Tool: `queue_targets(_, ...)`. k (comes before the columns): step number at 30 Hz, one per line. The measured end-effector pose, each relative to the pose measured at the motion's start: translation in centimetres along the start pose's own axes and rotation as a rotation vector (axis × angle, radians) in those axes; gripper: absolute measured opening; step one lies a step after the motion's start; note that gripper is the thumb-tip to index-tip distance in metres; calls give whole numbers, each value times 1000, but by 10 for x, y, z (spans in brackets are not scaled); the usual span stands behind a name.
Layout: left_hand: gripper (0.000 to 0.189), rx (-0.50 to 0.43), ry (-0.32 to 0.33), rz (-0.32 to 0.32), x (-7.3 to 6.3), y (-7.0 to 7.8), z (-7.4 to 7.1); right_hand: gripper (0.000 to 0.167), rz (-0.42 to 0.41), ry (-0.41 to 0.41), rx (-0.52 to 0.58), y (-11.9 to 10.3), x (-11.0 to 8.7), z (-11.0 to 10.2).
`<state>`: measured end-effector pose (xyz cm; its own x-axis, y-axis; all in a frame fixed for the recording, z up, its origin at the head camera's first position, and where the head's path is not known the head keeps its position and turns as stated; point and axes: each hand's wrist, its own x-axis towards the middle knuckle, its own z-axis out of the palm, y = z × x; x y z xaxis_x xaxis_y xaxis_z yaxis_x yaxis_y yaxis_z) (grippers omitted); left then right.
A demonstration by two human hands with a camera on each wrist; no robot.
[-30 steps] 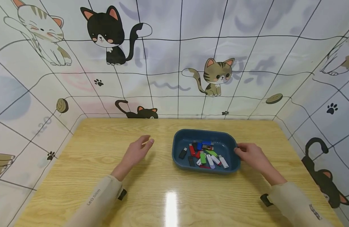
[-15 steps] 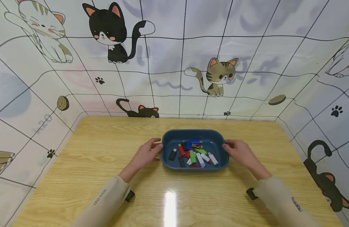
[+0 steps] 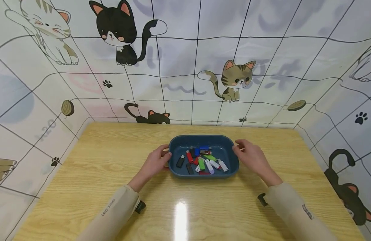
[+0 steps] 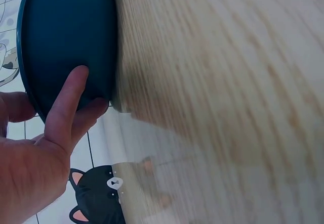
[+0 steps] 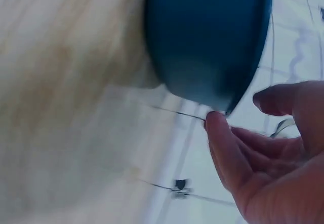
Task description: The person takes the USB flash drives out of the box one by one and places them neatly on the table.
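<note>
A dark blue plastic tray (image 3: pixel 203 176) with rounded corners sits on the table, holding several USB flash drives (image 3: pixel 201 164) in black, red, green, blue and white. At its left end my left hand (image 3: pixel 155 162) grips it, the thumb at the rim and the fingers against the outer wall; the left wrist view shows the index finger (image 4: pixel 68 95) stretched along that wall. My right hand (image 3: pixel 252 158) is beside the opposite end. In the right wrist view its thumb (image 5: pixel 276 99) stands apart from the rim, while a fingertip (image 5: pixel 217 119) is right at the tray's end.
The wooden table (image 3: pixel 119 140) is enclosed by a cat-printed cloth (image 3: pixel 179 67) at the back and both sides. A bright light reflection (image 3: pixel 181 221) shows on the tabletop near the front.
The tray has shifted left with the drives in it. My left hand has come to its left end and taken hold. My right hand followed it left, and its thumb is now off the rim.
</note>
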<state>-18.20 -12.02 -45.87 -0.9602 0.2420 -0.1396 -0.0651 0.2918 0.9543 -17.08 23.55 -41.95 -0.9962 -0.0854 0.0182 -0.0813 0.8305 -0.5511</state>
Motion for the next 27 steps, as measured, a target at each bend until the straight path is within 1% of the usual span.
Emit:
queue_targets(3, 44, -5, -1, 0, 2, 1, 0, 44, -71, 85, -62, -15, -1, -2)
queue_targets(5, 44, -3, 0, -3, 3, 2, 0, 42, -123, 95, -95, -28, -1, -1)
queue_targets(7, 44, 3, 2, -6, 3, 3, -1, 40, -163, 73, -119, -41, -1, 3)
queue_targets(10, 44, 11, -3, -6, 3, 3, -1, 38, -195, 9, -148, -58, -2, 12)
queue_targets(15, 45, 9, -7, -3, 2, 2, -1, 36, -211, -74, -205, -79, 1, 31)
queue_targets(18, 45, 8, -3, -7, 1, 2, -1, 30, -208, -115, -220, -85, 3, 42)
queue_targets(22, 45, -4, -7, -5, 0, 2, -1, 23, -205, -148, -234, -87, 7, 54)
queue_targets(24, 46, -15, -10, -2, -1, 2, -1, 26, -200, -159, -241, -88, 9, 59)
queue_targets(27, 46, -23, -14, 0, -1, 2, 0, 39, -184, -176, -248, -88, 11, 65)
